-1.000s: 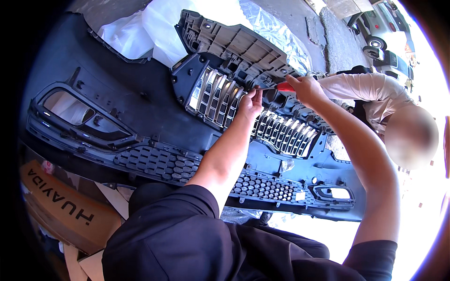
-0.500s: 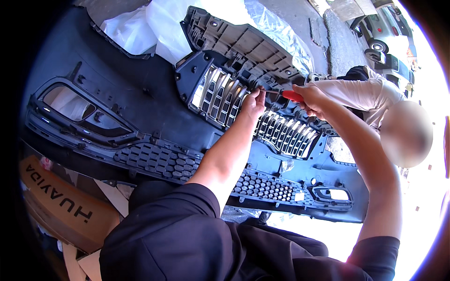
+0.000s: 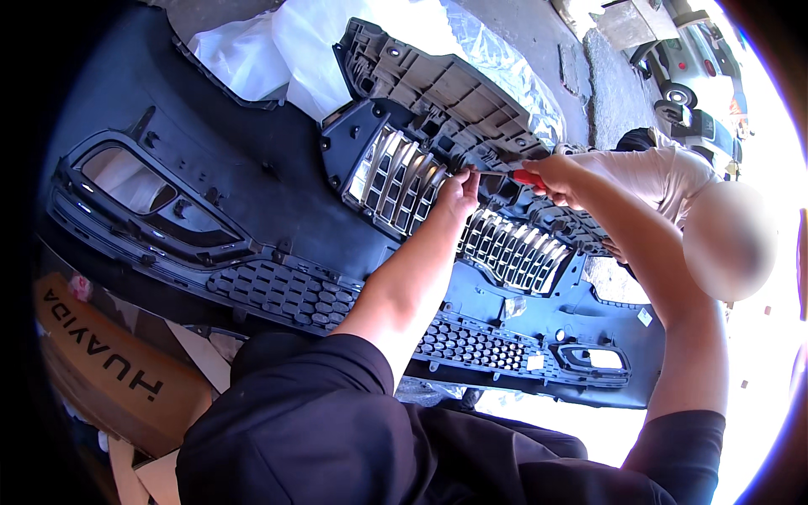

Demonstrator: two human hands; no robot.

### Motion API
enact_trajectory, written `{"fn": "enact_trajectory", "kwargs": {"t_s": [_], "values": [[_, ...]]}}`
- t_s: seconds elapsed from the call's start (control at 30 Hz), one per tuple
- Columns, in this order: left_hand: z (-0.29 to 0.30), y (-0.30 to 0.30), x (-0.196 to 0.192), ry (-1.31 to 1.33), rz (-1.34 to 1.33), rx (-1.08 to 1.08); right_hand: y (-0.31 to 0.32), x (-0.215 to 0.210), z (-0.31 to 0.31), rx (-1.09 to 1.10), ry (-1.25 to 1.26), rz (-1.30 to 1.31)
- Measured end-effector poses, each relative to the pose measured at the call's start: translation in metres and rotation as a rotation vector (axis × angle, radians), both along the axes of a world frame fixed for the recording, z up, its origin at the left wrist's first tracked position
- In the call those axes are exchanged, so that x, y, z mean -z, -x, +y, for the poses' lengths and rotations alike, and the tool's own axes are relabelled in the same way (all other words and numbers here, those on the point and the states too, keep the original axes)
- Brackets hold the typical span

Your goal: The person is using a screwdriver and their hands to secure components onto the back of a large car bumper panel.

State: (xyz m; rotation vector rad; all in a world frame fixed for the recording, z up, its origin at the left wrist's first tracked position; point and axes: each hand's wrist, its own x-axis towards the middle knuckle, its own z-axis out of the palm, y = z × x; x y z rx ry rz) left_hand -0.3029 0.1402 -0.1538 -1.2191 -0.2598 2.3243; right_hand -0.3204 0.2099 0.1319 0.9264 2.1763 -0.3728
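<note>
A dark car bumper lies face down in front of me, its chrome grille in the middle. My left hand rests with its fingers on the grille's upper edge. My right hand grips a red-handled screwdriver, whose thin shaft points left toward my left fingertips. A grey plastic bracket runs along the grille's far side.
Another person in a light shirt crouches at the bumper's right end. White plastic wrap lies behind the bumper. A brown cardboard box sits at lower left. Parked cars stand at upper right.
Both hands shifted slightly along the grille's top edge. The red screwdriver handle came into plain view in my right hand, its tip now near my left fingers.
</note>
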Motion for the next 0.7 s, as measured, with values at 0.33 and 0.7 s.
{"fn": "enact_trajectory", "kwargs": {"t_s": [0.33,0.7], "values": [[-0.016,-0.007,-0.005,0.006,0.040,0.130,-0.006,-0.002,0.004,-1.744,-0.307,0.144],[-0.014,-0.012,0.013,0.624,0.328,0.245,-0.006,0.000,-0.033,-1.025,-0.199,0.052]]}}
